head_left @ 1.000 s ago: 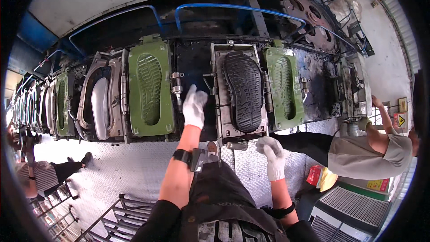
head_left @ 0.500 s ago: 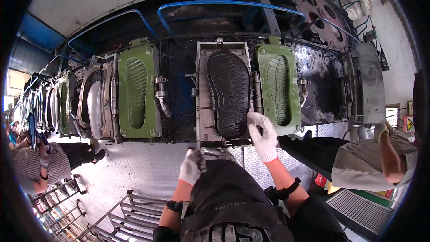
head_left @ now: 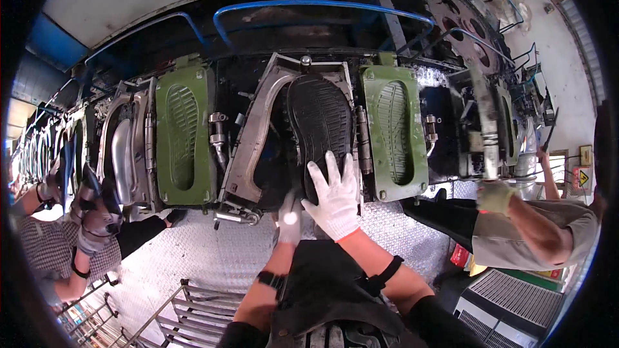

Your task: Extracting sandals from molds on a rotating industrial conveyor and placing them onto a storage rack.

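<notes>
A black shoe sole (head_left: 322,116), tread side up, lies in the middle mould over the right side of its core. The mould's metal frame (head_left: 253,154) has swung open to the left. My right hand (head_left: 335,200), in a white glove, rests with spread fingers on the lower end of the sole. Just left of it, my gloved left hand (head_left: 289,222) is at the sole's bottom edge; its fingers are blurred and partly hidden, so its grip is unclear. To the right is a green mould half (head_left: 394,135) with a sole-shaped hollow.
Another green mould half (head_left: 185,135) and a silver last (head_left: 124,158) stand to the left. Blue rails (head_left: 322,4) run behind the moulds. Co-workers are at both sides, one with a gloved hand (head_left: 495,197) at the right. A metal rack (head_left: 200,312) stands at lower left.
The mould frame has opened leftward, exposing a dark gap beside the sole. My right hand has moved left from the mould's edge onto the sole; my left hand has risen to the sole's lower end.
</notes>
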The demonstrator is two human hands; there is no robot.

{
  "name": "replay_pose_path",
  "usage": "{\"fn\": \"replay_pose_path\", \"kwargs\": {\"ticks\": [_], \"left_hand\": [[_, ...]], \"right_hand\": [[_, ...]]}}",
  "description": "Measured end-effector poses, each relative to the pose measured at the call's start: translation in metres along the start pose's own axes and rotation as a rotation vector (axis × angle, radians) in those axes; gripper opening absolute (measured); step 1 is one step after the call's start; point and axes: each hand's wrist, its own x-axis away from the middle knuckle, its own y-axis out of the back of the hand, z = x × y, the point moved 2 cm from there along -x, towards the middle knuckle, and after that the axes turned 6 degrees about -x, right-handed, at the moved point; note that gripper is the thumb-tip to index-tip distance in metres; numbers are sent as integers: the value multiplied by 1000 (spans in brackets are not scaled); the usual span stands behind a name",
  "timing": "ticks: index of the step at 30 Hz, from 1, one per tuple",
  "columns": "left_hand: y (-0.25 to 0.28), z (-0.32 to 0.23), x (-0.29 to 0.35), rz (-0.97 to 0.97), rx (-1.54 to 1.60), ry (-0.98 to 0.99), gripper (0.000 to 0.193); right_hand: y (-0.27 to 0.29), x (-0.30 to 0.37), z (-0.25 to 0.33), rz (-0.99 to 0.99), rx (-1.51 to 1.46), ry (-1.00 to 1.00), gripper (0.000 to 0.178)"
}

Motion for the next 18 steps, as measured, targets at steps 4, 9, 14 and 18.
{"fn": "replay_pose_path", "kwargs": {"ticks": [4,9,14,18], "left_hand": [[-15,18,-68,115,858,-46,51],[-21,21,-72,219,1015,105,51],[-12,31,-64,214,1025,141,51],[3,30,-67,179,1019,144,52]], "right_hand": [[-12,-4,17,-125,-20,77,78],[-8,-4,9,-48,86,36,82],[-12,-12,10,-118,-7,40,79],[-4,-23,11,1,3,39,80]]}}
